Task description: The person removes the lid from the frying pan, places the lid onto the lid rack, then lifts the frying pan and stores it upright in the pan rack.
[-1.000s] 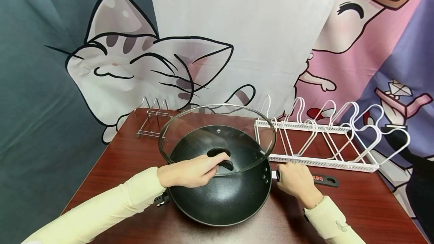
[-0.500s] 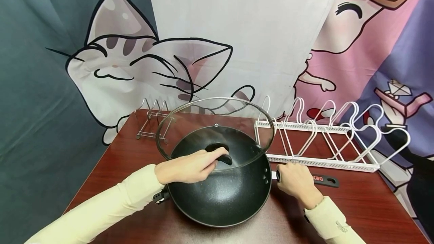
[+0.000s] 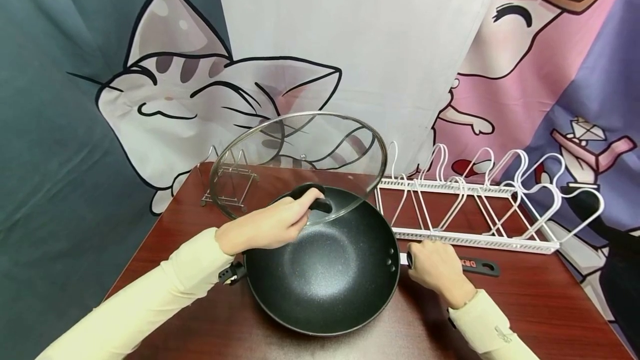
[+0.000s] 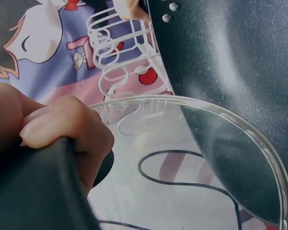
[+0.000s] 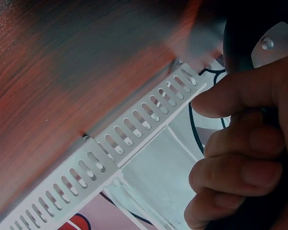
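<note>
Fingers (image 3: 299, 211) of the person's left hand (image 3: 267, 228) are clamping on the black knob (image 3: 324, 205) of a glass lid (image 3: 315, 168), and from my remote station I am seeing that lid tilting above the far side of the dark pan (image 3: 320, 276). I am looking through its clear glass at part of the pan and the bench behind; whether its near rim is touching the pan, I cannot tell. On the other side, the right hand (image 3: 435, 265) is gripping the pan's long black handle (image 3: 481, 266), its fingers curling round it in my right wrist view. A short side handle (image 3: 232, 274) is jutting out opposite, just beside the left sleeve (image 3: 175, 279). The pan is sitting on the reddish-brown bench (image 3: 172, 232). Beyond the right hand, a white wire rack (image 3: 475, 241) is standing, and a small metal rack (image 3: 225, 200) is occupying the far left. Behind everything, a printed cloth (image 3: 165, 90) is hanging, showing a smiling cat.
</note>
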The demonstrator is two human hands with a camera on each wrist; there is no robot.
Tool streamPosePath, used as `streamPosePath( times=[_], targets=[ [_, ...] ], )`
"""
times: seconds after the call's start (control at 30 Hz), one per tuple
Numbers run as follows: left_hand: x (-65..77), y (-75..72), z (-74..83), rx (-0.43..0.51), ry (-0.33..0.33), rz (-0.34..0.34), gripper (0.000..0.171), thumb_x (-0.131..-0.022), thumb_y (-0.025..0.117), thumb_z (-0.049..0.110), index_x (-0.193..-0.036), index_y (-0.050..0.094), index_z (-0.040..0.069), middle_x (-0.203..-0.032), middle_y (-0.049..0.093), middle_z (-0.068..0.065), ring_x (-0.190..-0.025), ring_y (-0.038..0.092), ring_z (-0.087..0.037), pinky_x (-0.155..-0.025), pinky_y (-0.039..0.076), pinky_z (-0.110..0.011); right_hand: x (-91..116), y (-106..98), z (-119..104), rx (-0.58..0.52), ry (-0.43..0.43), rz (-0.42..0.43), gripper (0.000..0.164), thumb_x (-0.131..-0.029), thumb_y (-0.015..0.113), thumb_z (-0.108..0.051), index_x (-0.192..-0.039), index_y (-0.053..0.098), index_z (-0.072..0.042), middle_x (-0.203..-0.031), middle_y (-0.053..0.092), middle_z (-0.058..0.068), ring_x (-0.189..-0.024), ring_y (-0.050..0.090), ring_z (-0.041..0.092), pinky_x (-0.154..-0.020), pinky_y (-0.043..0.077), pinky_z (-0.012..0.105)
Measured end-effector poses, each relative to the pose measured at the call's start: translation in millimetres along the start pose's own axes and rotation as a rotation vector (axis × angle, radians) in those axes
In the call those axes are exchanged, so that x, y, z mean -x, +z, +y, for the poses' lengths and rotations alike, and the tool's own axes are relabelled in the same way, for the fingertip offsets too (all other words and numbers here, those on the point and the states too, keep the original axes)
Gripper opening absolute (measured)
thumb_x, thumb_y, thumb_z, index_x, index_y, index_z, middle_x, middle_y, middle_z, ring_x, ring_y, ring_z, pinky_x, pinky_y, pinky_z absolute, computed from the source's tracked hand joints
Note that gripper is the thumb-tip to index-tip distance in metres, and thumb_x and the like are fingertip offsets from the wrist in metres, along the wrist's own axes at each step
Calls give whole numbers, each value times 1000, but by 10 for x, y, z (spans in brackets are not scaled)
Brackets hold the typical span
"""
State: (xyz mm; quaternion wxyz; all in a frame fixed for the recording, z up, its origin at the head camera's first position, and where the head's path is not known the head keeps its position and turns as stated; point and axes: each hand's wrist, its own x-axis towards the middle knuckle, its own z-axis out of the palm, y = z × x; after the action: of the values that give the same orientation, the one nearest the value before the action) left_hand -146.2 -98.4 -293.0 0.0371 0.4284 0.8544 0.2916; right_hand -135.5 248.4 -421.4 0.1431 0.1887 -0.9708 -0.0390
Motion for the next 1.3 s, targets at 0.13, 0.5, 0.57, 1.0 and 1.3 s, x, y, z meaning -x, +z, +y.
streamPosePath(
  times=[0.13,0.5,0.57,1.0,1.3],
  targets=[
    [17,-38,-39,11,-21,54,30,-95,37,0,-123,36,11,-56,34,7,-41,29,-2,-41,34,-20,1,-5,-6,1,0,1,17,-54,66,-16,-56,49,-16,-50,45,3,-45,47,28,-35,33,40],
    [55,-150,-105,-51,-86,159,27,-95,36,1,-121,37,7,-54,35,7,-41,30,-1,-40,33,-21,7,-8,-12,-2,10,2,19,-54,67,-17,-56,48,-17,-51,46,4,-46,48,29,-35,34,40],
    [64,-163,-114,-87,-97,179,27,-94,37,0,-121,37,6,-53,36,7,-41,31,-1,-40,33,-21,6,-8,-11,-2,10,0,19,-54,67,-17,-55,48,-17,-51,46,4,-46,49,29,-35,34,40],
    [107,-234,-212,-187,-140,260,27,-93,36,1,-120,37,5,-53,40,2,-40,35,-6,-40,34,-22,19,8,-9,-4,-7,9,19,-53,67,-16,-55,48,-17,-50,45,2,-43,47,27,-35,33,39],
    [190,-308,-267,-172,-193,298,32,-93,38,0,-126,36,1,-54,42,2,-40,36,-7,-43,37,-25,12,0,-12,3,-18,23,19,-52,67,-16,-54,48,-16,-50,46,4,-44,47,29,-36,34,40]
  ],
)
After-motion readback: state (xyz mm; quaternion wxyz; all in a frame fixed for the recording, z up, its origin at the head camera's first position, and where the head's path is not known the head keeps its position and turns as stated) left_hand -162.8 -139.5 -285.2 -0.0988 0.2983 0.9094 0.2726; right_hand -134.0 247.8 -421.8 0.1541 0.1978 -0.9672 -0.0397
